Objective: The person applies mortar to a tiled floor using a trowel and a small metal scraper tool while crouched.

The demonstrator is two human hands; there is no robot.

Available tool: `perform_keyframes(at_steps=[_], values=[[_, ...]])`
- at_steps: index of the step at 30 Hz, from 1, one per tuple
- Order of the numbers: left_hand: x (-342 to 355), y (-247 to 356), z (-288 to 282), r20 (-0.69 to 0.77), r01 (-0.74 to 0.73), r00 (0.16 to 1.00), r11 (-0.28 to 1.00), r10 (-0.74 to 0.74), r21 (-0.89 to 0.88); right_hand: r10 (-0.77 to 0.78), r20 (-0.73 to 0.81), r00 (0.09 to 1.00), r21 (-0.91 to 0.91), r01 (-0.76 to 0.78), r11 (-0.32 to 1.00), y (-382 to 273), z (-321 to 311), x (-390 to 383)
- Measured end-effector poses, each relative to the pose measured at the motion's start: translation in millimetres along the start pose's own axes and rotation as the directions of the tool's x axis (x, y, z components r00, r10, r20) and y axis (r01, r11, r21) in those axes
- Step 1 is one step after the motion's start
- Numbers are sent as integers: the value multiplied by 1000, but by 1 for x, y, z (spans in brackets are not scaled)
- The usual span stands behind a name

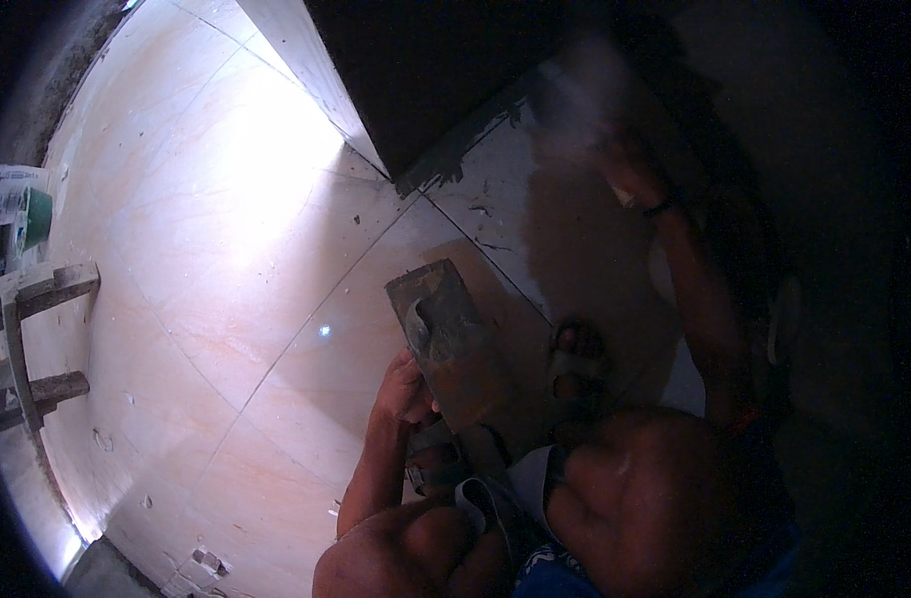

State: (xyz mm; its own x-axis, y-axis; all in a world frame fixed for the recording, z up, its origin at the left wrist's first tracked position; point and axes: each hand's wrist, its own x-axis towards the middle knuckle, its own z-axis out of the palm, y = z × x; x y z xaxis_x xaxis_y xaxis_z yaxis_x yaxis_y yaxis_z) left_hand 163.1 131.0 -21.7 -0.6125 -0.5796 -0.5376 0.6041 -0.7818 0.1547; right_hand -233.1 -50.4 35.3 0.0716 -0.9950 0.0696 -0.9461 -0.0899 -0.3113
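Observation:
My left hand [405, 391] is closed on the near left edge of a flat rectangular board [465, 384]. A small lump of grey paste [437, 324] sits on the board's upper part, which is smeared grey. The board is held over the floor in front of my knees. My right hand [630, 169], with a dark band at the wrist, reaches forward to the right, near the foot of the dark wall [445, 80]. Shadow and blur hide its fingers, and I cannot make out whether it holds anything.
Pale floor tiles [276, 299] with dark joints and small crumbs spread around me. A lit wall end [321, 90] juts in at the top. Dark smears [440, 177] mark the wall's foot. At the left stand a wooden frame [47, 289] and a green container [37, 217]. My sandalled feet are below.

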Motion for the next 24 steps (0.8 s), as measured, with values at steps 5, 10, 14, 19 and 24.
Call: perform_keyframes(at_steps=[5, 10, 14, 19, 24], values=[[5, -4, 4, 41, -1, 999, 999, -1, 34, -225, -137, 965, -150, 204, 967, 26, 6, -3], [1, -3, 16, -60, -27, 998, 991, 35, 133, -187, -126, 974, -26, 186, 982, -13, 0, -7], [2, -4, 8, -53, -26, 998, 987, 35, 159, -135, -45, 990, 11, 136, 991, -34, -11, -8], [-2, -1, 8, -51, -34, 998, 989, 42, 147, -45, 121, 992, 67, 37, 997, -42, 2, -13], [0, -3, 9, -30, -33, 999, 992, 37, 121, 147, 208, 967, 132, -177, 975, -105, -24, -29]])
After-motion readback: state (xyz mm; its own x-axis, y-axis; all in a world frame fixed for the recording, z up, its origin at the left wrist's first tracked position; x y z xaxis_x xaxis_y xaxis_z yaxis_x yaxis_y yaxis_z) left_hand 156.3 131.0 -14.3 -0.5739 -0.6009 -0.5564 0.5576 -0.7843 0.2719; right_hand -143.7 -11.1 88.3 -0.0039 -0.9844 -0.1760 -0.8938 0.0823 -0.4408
